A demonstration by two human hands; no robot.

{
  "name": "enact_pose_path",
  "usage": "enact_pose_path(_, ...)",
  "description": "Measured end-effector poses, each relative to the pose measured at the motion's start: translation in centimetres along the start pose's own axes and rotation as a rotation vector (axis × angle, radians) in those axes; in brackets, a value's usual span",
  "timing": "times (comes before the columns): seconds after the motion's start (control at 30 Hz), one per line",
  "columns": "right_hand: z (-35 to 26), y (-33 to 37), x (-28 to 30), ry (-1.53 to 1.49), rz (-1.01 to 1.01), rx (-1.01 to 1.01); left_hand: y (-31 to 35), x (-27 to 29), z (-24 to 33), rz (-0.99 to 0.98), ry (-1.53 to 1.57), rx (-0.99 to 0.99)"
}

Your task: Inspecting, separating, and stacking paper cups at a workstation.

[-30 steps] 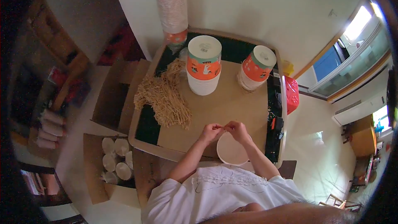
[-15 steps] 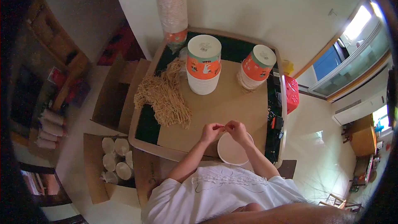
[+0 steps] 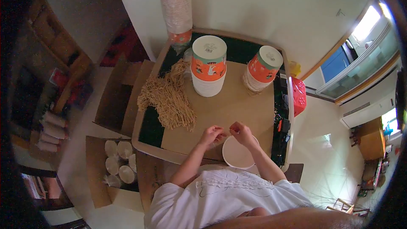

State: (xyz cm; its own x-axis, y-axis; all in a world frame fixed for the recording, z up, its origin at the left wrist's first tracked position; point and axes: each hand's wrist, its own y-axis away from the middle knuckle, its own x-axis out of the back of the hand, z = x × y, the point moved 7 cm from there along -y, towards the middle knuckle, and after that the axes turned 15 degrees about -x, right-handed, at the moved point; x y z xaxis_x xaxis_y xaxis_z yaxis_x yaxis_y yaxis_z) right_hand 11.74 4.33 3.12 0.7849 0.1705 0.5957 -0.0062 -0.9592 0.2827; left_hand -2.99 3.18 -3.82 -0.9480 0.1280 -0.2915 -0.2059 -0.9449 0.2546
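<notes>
A plain white wall runs across twelve o'clock. Bright daylight comes through a window at two o'clock (its frame looks blue below). The pale floor shines at three o'clock, where a wooden cabinet stands. Dark shelves crowd nine o'clock, and open cardboard boxes lie nearby.

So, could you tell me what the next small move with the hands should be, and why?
Probably lower both hands to the white cup. The left hand and right hand meet fingertip to fingertip just above its rim, pinching something too small to make out, with the string pile lying apart.
</notes>
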Motion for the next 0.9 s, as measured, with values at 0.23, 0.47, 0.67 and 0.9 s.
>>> enact_pose_path(0.23, 0.2, -0.1, -0.3, -0.036, -0.011, 0.007, -0.1, -2.4, 0.1, -0.219, 0.075, 0.029)
enact_pose_path(0.47, 0.1, 0.0, -0.1, 0.017, 0.008, 0.010, -0.4, 0.1, 0.4, -0.149, -0.040, 0.018)
enact_pose_path(0.67, -1.3, 0.0, -1.5, 0.035, -0.173, -0.005, -0.5, 0.8, 0.4, -0.125, -0.027, -0.012)
enact_pose_path(0.9, -1.9, -0.5, -2.0, 0.073, -0.041, 0.012, -1.5, 1.5, 0.7, -0.040, 0.062, -0.115)
